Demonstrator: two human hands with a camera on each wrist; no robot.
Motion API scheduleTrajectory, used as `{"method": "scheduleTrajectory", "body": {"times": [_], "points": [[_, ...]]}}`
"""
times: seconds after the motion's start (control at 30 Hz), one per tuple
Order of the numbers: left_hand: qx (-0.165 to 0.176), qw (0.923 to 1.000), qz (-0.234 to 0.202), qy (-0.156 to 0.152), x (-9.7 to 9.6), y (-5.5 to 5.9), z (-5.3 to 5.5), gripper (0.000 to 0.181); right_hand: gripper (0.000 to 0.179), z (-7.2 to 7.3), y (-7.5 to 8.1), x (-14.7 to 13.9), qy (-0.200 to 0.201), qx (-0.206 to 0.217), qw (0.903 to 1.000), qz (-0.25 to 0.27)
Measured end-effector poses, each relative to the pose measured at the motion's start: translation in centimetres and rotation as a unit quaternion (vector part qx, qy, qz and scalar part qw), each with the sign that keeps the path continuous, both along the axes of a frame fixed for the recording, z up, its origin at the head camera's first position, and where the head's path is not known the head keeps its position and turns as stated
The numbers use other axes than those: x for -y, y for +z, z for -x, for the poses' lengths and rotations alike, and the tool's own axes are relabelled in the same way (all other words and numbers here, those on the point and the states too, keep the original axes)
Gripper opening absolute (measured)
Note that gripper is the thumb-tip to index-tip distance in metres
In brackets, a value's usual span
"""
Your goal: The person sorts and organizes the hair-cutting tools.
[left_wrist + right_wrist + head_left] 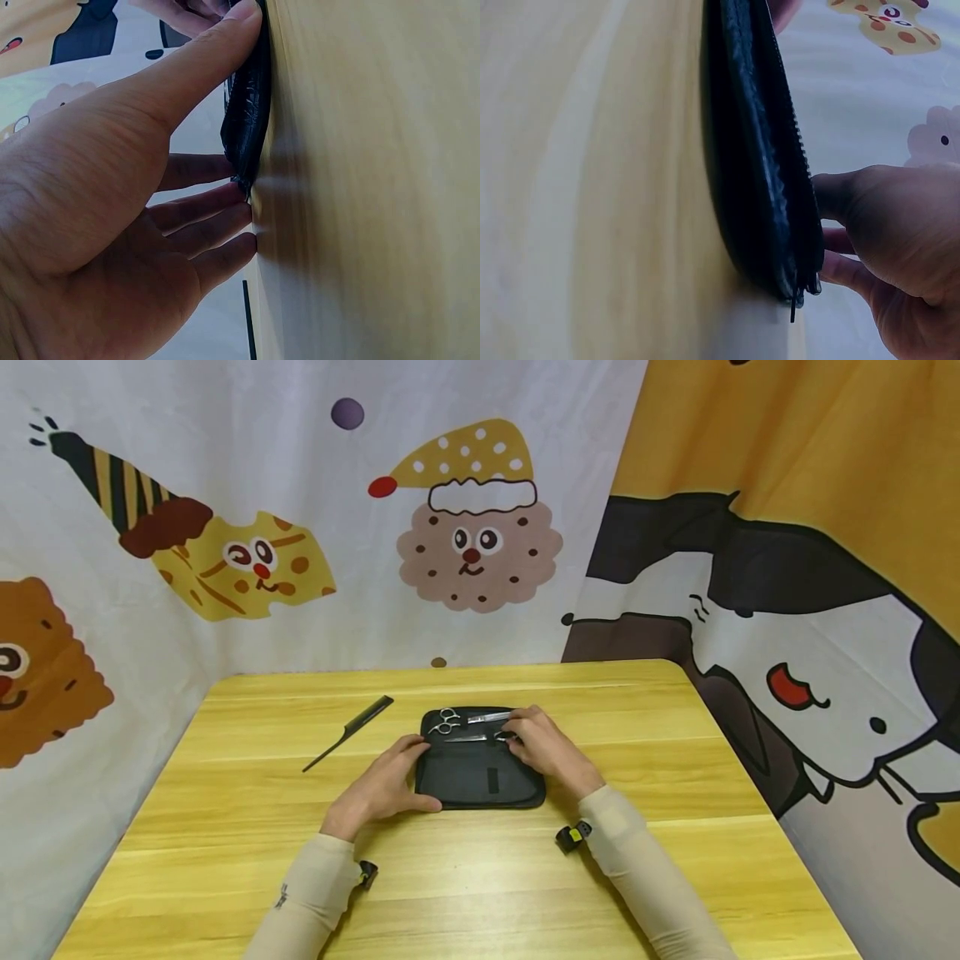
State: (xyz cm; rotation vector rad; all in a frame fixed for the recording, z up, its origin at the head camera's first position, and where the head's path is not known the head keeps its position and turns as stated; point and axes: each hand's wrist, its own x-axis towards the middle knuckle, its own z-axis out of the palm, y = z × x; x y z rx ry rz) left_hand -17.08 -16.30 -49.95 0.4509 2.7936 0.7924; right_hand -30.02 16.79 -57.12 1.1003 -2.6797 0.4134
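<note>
left hand has thumb n fingers apart along the left edge of the black case, prob steadying it, while right hand pinches near scissors by the handles, laid opposite far scissors in the case's far half, imo to save space

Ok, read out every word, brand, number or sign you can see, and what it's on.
No readable text anywhere.
Left sleeve: a small dark mark, too small to make out.
Black case, scissors, comb: no lettering I can read.
</note>
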Motion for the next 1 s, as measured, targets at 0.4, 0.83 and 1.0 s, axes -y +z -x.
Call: {"method": "scheduleTrajectory", "body": {"times": [0.4, 0.83, 1.0], "points": [[-0.001, 1.0000, 0.002, 0.002, -0.1, 0.0, 0.0, 0.114, 0.021, -3.1, 4.2, 1.9, 0.000, 0.004, 1.0000, -0.008], [-0.002, 1.0000, 0.002, 0.002, -0.1, 0.1, -0.1, 0.113, 0.021, -4.6, 6.0, 3.2, -0.014, 0.019, 0.9994, -0.025], [-0.003, 1.0000, 0.002, 0.001, 0.0, 0.0, -0.1, 0.113, 0.023, -4.9, 6.3, 3.1, -0.029, 0.022, 0.9987, -0.034]]}}
